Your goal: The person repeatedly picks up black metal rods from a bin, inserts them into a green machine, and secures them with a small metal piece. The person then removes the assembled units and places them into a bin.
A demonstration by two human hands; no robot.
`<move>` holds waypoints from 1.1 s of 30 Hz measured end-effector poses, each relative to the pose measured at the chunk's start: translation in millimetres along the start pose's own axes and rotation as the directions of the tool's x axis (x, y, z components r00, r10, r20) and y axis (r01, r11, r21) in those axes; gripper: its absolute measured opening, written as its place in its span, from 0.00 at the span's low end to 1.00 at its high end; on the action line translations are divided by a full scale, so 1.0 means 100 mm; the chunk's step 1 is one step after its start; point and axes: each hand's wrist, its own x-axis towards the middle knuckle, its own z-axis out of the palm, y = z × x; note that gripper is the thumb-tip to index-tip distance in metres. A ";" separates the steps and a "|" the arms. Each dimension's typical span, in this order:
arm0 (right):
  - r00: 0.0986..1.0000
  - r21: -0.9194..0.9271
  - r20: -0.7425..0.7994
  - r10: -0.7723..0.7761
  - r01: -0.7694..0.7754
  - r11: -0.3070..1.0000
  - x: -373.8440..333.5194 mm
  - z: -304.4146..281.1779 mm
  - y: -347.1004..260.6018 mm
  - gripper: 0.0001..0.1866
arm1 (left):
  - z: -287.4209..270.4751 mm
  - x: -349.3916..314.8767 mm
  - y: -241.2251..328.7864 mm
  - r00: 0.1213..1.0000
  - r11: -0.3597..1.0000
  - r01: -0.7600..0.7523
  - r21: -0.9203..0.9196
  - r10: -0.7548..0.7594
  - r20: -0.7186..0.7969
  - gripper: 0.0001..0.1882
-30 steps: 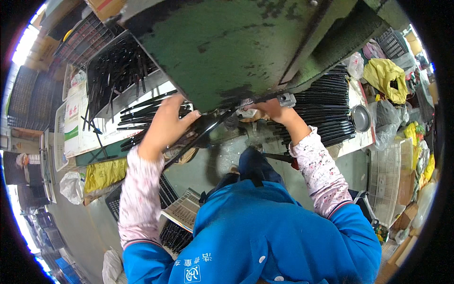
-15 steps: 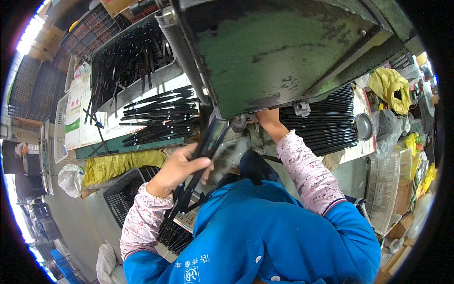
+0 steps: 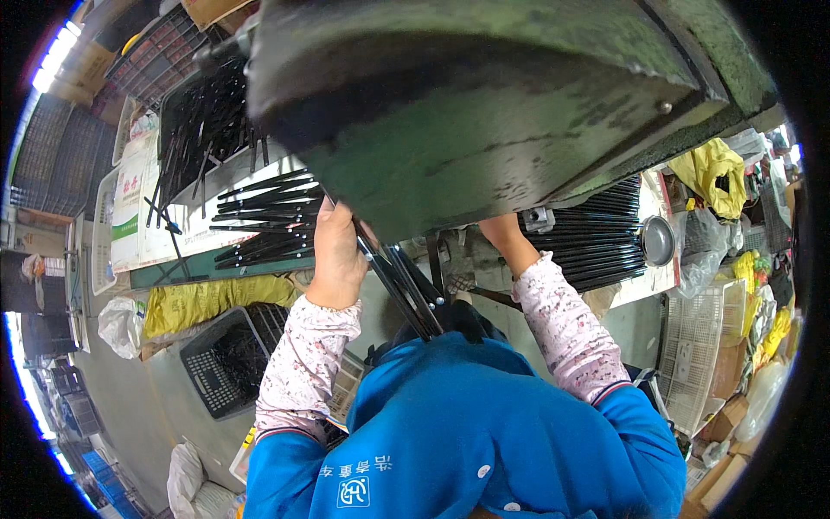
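My left hand [image 3: 338, 258] is closed round the upper end of several black tubes [image 3: 399, 281], just left of the lower edge of a green machine housing [image 3: 467, 164]. Small shiny fittings show along these tubes, and their lower ends slant down to the front of my blue jacket. My right hand [image 3: 508, 235] reaches under the housing's lower edge, beside a small metal block [image 3: 539, 220]. Its fingers are hidden behind the housing, so what it touches cannot be seen.
Loose black tubes [image 3: 268, 208] lie on the bench at left, near a full metal bin [image 3: 212, 121]. Rows of black tubes [image 3: 596, 238] and a round metal dish [image 3: 659, 240] are at right. A black plastic crate [image 3: 216, 372] stands on the floor at lower left.
My left hand has moved up to the housing's lower edge, and the tubes in it now slant down to the right. The housing covers more of the view. My right hand stays under it.
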 end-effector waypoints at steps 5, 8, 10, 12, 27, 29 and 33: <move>0.994 0.007 0.106 0.023 -0.024 1.000 0.02 -0.20 -0.05 0.16 | -0.05 0.05 -0.13 0.996 0.995 -0.058 0.078 0.064 -0.070 0.17; 0.997 0.403 -0.076 -0.035 0.062 0.913 0.22 -0.93 -0.51 0.14 | -0.03 -0.01 -0.22 0.985 0.984 -0.100 0.147 0.118 -0.123 0.17; 0.993 0.617 -0.115 -0.014 0.082 0.782 0.40 -1.46 -0.85 0.15 | 0.05 -0.09 -0.17 0.986 0.990 -0.045 0.135 0.066 -0.156 0.18; 0.983 0.632 -0.173 -0.060 0.158 0.759 0.46 -1.58 -0.93 0.16 | 0.03 -0.12 -0.16 0.990 0.996 -0.035 0.084 0.046 -0.133 0.18; 0.981 0.403 -0.186 -0.062 0.134 0.905 0.40 -1.81 -0.98 0.11 | -0.09 -0.42 -0.10 0.994 0.940 -0.074 0.333 0.095 -0.045 0.06; 0.976 0.373 -0.205 -0.079 0.153 0.915 0.43 -1.83 -0.96 0.10 | -0.15 -0.37 -0.13 0.988 0.907 -0.121 0.404 0.151 -0.044 0.07; 0.980 0.363 -0.187 -0.060 0.126 0.923 0.38 -1.81 -0.96 0.10 | -0.08 -0.36 -0.08 0.989 0.926 -0.043 0.374 0.093 -0.117 0.08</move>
